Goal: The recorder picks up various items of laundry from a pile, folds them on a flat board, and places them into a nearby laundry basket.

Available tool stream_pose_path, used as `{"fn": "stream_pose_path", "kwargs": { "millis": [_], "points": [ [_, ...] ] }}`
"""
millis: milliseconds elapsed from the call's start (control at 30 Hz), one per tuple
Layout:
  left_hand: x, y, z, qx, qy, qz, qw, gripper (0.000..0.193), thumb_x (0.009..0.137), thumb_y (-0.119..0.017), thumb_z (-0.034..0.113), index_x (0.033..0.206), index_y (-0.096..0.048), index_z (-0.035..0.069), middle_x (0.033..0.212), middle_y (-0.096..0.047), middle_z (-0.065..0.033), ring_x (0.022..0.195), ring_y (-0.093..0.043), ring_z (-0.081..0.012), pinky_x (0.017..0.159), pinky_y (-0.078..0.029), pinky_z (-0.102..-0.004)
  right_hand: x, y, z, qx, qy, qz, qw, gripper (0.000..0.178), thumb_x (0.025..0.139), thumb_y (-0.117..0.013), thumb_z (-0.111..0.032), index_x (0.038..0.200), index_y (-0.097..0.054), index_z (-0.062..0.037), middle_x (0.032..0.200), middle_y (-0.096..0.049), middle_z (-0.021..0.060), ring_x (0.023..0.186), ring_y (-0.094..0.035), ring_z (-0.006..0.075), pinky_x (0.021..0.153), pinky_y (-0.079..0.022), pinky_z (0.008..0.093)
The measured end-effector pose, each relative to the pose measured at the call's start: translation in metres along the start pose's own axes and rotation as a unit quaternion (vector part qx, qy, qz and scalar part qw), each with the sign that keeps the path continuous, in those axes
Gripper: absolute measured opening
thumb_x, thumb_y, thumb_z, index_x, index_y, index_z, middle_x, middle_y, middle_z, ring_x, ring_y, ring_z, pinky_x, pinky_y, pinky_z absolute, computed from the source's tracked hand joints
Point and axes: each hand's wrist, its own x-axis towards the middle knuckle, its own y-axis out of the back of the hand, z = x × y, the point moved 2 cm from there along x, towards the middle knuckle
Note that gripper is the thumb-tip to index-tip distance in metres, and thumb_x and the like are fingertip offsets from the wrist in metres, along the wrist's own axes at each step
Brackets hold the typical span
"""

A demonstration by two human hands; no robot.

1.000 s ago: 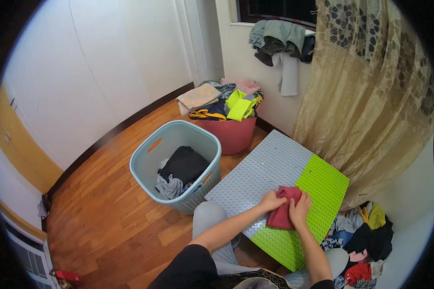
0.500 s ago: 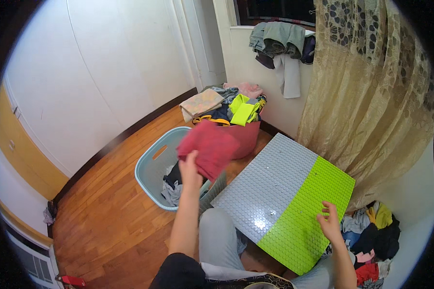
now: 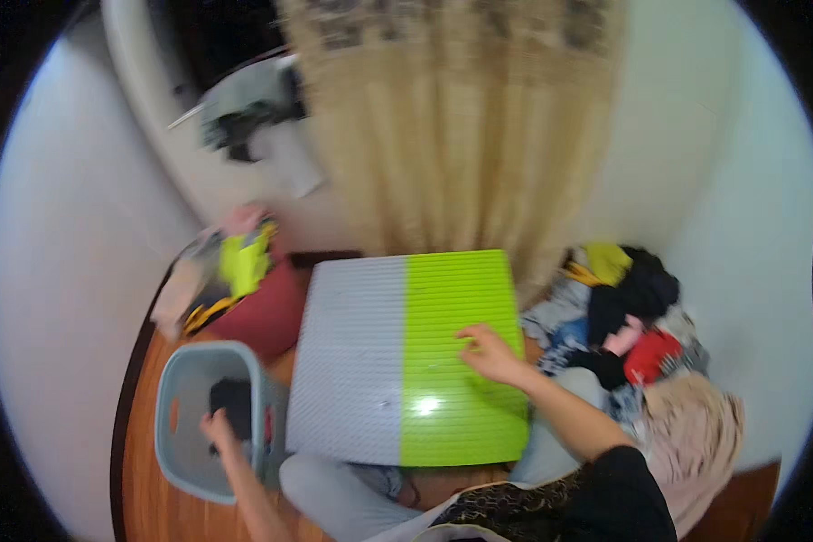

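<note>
My left hand (image 3: 219, 432) reaches into the light blue laundry basket (image 3: 164, 443), beside a dark folded garment (image 3: 233, 406). Motion blurs its fingers, and nothing clearly shows in them. A sliver of red cloth (image 3: 268, 425) appears at the slot in the basket's right side. Over the green half of the low studded table (image 3: 348, 361), my right hand (image 3: 492, 354) hovers with fingers apart and nothing in it.
Right of the table lies a heap of mixed clothes (image 3: 619, 312), with a beige fabric pile (image 3: 696, 434) nearer me. A red container (image 3: 266, 316) heaped with clothes stands behind the basket. Clothes (image 3: 253, 104) hang at the window sill; a gold curtain (image 3: 452, 154) falls behind the table.
The view has swung right. My left hand has gone down into the basket, and the red cloth it held up no longer shows in it. My right hand stays above the green half.
</note>
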Motion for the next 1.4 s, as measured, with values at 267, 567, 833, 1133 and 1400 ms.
{"fn": "stream_pose_path", "kwargs": {
  "millis": [267, 567, 833, 1133, 1400],
  "points": [
    [-0.161, -0.136, 0.107, 0.093, -0.331, -0.381, 0.859, 0.044, 0.076, -0.054, 0.001, 0.118, -0.041, -0.003, 0.119, -0.045, -0.0166, 0.113, -0.042, -0.0250, 0.098, -0.030, -0.0352, -0.012, 0.071, -0.051, -0.034, 0.165, -0.040, 0.985, 0.036, 0.081, -0.059, -0.020, 0.111, -0.049, -0.0025, 0.106, -0.050, 0.0165, 0.094, -0.053, 0.0281, 0.079, -0.044, 0.0349],
    [-0.356, -0.263, 0.048, 0.304, -0.486, -0.544, 0.613, 0.068, 0.074, -0.062, 0.017, 0.130, -0.031, -0.003, 0.135, -0.025, -0.0289, 0.126, -0.021, -0.0454, 0.104, -0.017, -0.0507, -0.028, 0.124, 0.243, 0.069, -0.197, 0.112, 0.972, 0.029, 0.077, -0.061, -0.020, 0.099, -0.058, -0.0011, 0.095, -0.060, 0.0139, 0.087, -0.059, 0.0237, 0.077, -0.047, 0.0317],
    [-0.389, -0.282, 0.031, 0.439, -0.505, -0.501, 0.548, 0.065, 0.079, -0.055, 0.022, 0.134, -0.028, 0.001, 0.141, -0.019, -0.0239, 0.130, -0.013, -0.0426, 0.103, -0.008, -0.0557, -0.151, 0.150, 0.404, -0.285, -0.569, 0.338, 0.693, 0.058, 0.073, -0.063, -0.027, 0.119, -0.040, -0.0026, 0.125, -0.037, 0.0216, 0.116, -0.036, 0.0378, 0.092, -0.033, 0.0520],
    [-0.391, -0.288, 0.025, 0.418, -0.495, -0.512, 0.563, 0.061, 0.083, -0.050, 0.025, 0.136, -0.028, 0.004, 0.142, -0.017, -0.0224, 0.131, -0.012, -0.0414, 0.103, -0.007, -0.0558, -0.257, 0.158, 0.491, -0.114, -0.675, 0.319, 0.656, 0.048, 0.078, -0.056, -0.023, 0.117, -0.042, 0.0001, 0.104, -0.055, 0.0265, 0.097, -0.054, 0.0435, 0.083, -0.043, 0.0474],
    [-0.394, -0.289, 0.031, 0.403, -0.542, -0.470, 0.568, 0.054, 0.084, -0.052, 0.024, 0.131, -0.036, 0.003, 0.137, -0.030, -0.0225, 0.127, -0.025, -0.0381, 0.103, -0.019, -0.0498, -0.207, 0.154, 0.394, -0.171, -0.271, 0.573, 0.754, 0.023, 0.080, -0.052, -0.020, 0.094, -0.054, -0.0009, 0.102, -0.052, 0.0172, 0.096, -0.047, 0.0346, 0.084, -0.036, 0.0418]
  ]
}}
